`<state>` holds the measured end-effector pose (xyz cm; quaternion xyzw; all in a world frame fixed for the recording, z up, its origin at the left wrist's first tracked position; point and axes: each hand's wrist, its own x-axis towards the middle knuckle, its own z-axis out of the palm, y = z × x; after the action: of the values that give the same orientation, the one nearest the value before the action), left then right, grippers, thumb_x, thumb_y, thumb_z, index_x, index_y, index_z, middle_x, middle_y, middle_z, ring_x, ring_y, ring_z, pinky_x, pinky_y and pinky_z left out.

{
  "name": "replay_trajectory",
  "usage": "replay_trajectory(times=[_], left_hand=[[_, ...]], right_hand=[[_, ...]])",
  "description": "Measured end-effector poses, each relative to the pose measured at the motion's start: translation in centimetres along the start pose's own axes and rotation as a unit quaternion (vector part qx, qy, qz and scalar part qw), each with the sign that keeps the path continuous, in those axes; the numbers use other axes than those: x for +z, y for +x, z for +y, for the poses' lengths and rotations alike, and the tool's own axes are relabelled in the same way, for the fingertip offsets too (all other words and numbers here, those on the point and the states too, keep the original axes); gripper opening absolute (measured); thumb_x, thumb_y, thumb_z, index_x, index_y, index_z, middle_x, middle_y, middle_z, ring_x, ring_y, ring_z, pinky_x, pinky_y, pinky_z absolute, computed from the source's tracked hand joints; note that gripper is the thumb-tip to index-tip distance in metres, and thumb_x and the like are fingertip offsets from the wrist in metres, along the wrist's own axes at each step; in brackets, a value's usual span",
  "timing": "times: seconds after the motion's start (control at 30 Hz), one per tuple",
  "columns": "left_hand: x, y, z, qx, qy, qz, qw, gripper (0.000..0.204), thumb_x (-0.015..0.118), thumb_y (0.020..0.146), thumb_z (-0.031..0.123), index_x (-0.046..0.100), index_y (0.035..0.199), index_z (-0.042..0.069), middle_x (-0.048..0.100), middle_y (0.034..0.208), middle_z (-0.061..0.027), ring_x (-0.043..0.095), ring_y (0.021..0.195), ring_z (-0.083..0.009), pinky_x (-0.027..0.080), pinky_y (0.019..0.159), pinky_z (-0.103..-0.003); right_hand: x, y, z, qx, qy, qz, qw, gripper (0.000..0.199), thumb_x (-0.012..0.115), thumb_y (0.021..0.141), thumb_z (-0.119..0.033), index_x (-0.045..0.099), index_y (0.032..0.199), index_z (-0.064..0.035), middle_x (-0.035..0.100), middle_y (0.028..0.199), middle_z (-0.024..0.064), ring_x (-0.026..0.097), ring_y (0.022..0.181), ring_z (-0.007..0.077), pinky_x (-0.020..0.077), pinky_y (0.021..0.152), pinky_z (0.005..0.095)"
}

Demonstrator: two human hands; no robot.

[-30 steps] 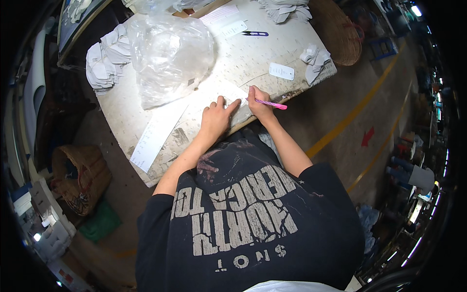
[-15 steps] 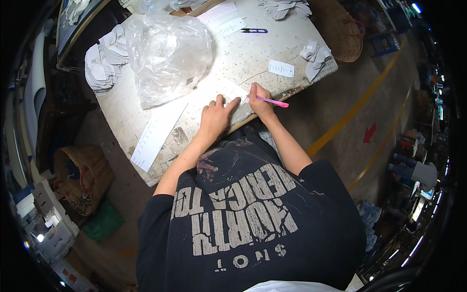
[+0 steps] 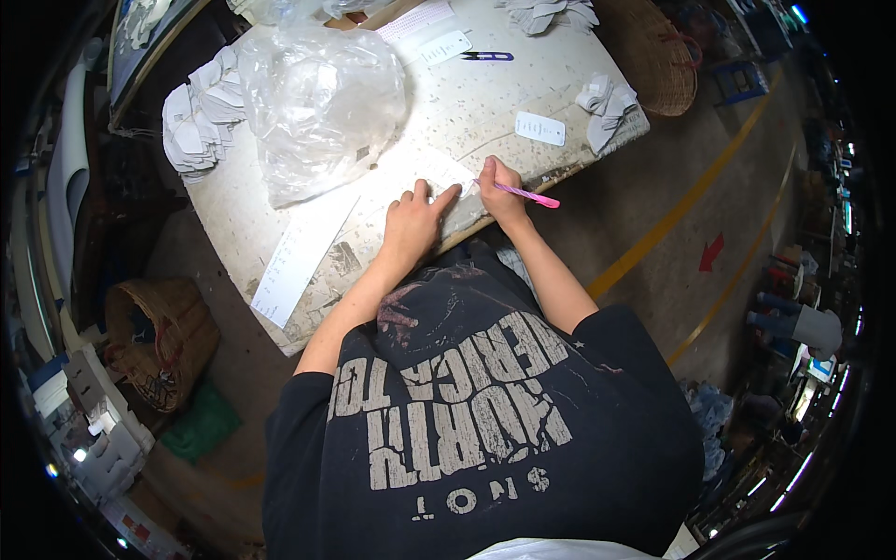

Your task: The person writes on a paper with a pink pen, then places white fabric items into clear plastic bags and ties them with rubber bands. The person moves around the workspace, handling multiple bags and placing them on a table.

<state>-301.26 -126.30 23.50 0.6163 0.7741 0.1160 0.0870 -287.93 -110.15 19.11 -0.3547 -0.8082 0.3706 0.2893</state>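
My right hand (image 3: 501, 191) is closed around a pink and purple pen (image 3: 529, 194), its tip end against a white paper slip (image 3: 442, 169) near the table's front edge. Fingers spread, my left hand (image 3: 413, 224) lies on the same slip and presses it to the worn white table (image 3: 467, 112). Glare washes out most of the slip. Left of my left hand rests a long white paper strip (image 3: 297, 266) with handwriting. Behind it sits a crumpled clear plastic bag (image 3: 322, 107). A white tag (image 3: 540, 129) lies beyond my right hand.
Thread snips (image 3: 488, 56) and another tag (image 3: 446, 47) lie toward the back. Bundles of white fabric pieces stand at the left (image 3: 203, 117), back (image 3: 551, 14) and right corner (image 3: 605, 112). Wicker baskets stand at the left (image 3: 159, 341) and far right (image 3: 649, 61). A person (image 3: 812, 329) is at far right.
The pen's outer end has shifted slightly right and down as my right hand moves a little. My left hand stays in place on the slip.
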Motion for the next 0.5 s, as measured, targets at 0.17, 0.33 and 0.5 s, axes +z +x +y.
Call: replay_trajectory(times=[0.17, 0.33, 0.5], left_hand=[[0.1, -0.1, 0.0, -0.002, -0.009, 0.005, 1.0, 0.066, 0.064, 0.084, 0.012, 0.056, 0.145, 0.037, 0.058, 0.11, -0.0127, 0.066, 0.084, -0.0305, 0.055, 0.068, -0.043], [0.0, -0.1, 0.0, -0.004, -0.02, 0.005, 1.0, 0.064, 0.062, 0.085, 0.011, 0.057, 0.144, 0.037, 0.058, 0.11, -0.0125, 0.065, 0.085, -0.0307, 0.054, 0.068, -0.044], [-0.2, -0.2, -0.1, -0.008, -0.039, -0.006, 0.999, 0.061, 0.064, 0.085, 0.011, 0.059, 0.141, 0.034, 0.057, 0.11, -0.0124, 0.065, 0.088, -0.0309, 0.054, 0.072, -0.045]], right_hand=[[-0.1, -0.1, 0.0, 0.008, 0.026, -0.022, 0.999, 0.032, 0.051, 0.107, -0.025, 0.058, 0.085, -0.0038, 0.06, 0.069, 0.0227, 0.063, 0.068, 0.0458, 0.0477, 0.061, 0.0506], [0.0, 0.1, -0.3, 0.029, 0.008, 0.039, 0.999, 0.033, 0.052, 0.107, -0.025, 0.058, 0.083, -0.0034, 0.062, 0.069, 0.0212, 0.064, 0.066, 0.044, 0.0487, 0.06, 0.0493], [-3.1, 2.2, 0.0, -0.003, -0.031, 0.076, 0.997, 0.036, 0.057, 0.107, -0.031, 0.064, 0.085, -0.0026, 0.064, 0.073, 0.0174, 0.065, 0.069, 0.0389, 0.0498, 0.063, 0.0448]])
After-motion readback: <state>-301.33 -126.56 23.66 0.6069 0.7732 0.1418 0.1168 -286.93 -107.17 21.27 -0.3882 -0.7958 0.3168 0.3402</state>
